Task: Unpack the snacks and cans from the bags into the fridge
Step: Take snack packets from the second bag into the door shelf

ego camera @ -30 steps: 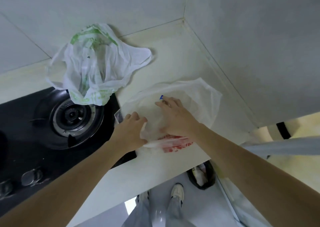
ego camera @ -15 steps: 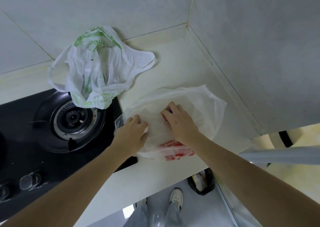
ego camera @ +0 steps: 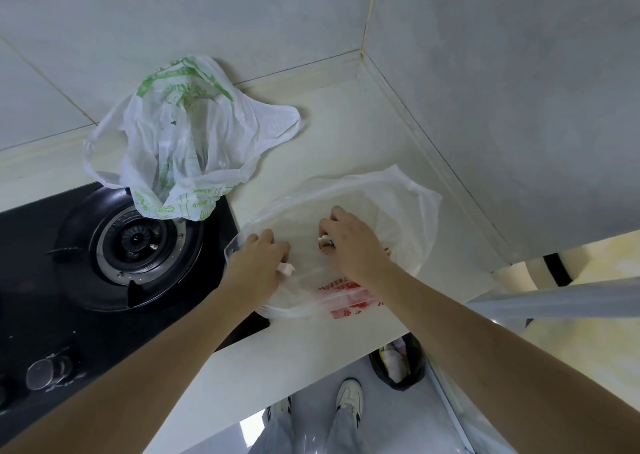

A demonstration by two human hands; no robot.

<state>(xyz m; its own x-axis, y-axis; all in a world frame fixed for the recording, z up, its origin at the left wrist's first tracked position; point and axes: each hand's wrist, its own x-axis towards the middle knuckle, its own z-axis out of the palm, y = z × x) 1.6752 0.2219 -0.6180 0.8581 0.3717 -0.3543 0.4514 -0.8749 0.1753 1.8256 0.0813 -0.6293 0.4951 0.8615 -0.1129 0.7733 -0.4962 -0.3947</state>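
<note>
A clear plastic bag with red print [ego camera: 391, 211] lies flat on the cream counter [ego camera: 339, 135], next to the stove. My left hand [ego camera: 258, 263] grips the bag's left rim, its fingers curled round bunched plastic. Inside the bag's mouth, my right hand [ego camera: 349, 245] curls round a small snack packet [ego camera: 325, 242], of which only a white, red and blue edge shows. A second white bag with green print [ego camera: 183, 135] lies crumpled at the back, partly over the burner.
A black gas stove [ego camera: 69, 280] with a round burner [ego camera: 138, 242] and a knob [ego camera: 45, 374] fills the left. Grey walls meet in a corner behind the counter. On the floor below stands a black-lined bin [ego camera: 398, 363], with an open door's edge [ego camera: 554, 301] at right.
My right hand has drawn back slightly inside the red-print bag and curled round a small packet. My left hand has taken a tighter hold of the bag's rim.
</note>
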